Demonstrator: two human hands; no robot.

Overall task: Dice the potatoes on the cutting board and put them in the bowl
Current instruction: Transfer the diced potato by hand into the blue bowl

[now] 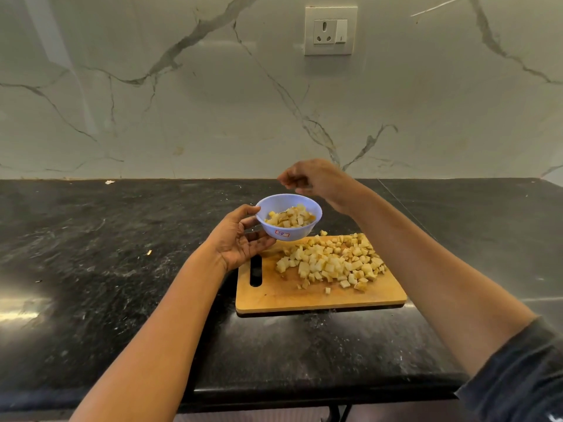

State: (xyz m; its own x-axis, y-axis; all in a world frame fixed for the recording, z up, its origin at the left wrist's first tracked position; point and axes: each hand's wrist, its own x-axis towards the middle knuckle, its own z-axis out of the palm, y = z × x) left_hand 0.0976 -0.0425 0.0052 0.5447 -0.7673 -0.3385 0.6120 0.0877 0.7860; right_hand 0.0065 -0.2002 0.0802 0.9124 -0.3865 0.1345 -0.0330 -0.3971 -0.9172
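My left hand (240, 239) holds a small pale blue bowl (301, 234) tilted above the far left corner of the wooden cutting board (274, 295). Diced potato (291, 218) partly fills the bowl. My right hand (316, 179) hovers just above and behind the bowl's rim, fingers curled loosely downward; whether it holds any pieces is hidden. A large heap of pale yellow potato cubes (335, 261) lies on the right half of the board. No knife is in view.
The board lies on a black stone counter (106, 269) near its front edge. A stray potato cube (323, 232) sits just beyond the board. A marble wall with a socket (330, 31) rises behind. Small scraps (149, 252) dot the counter at left.
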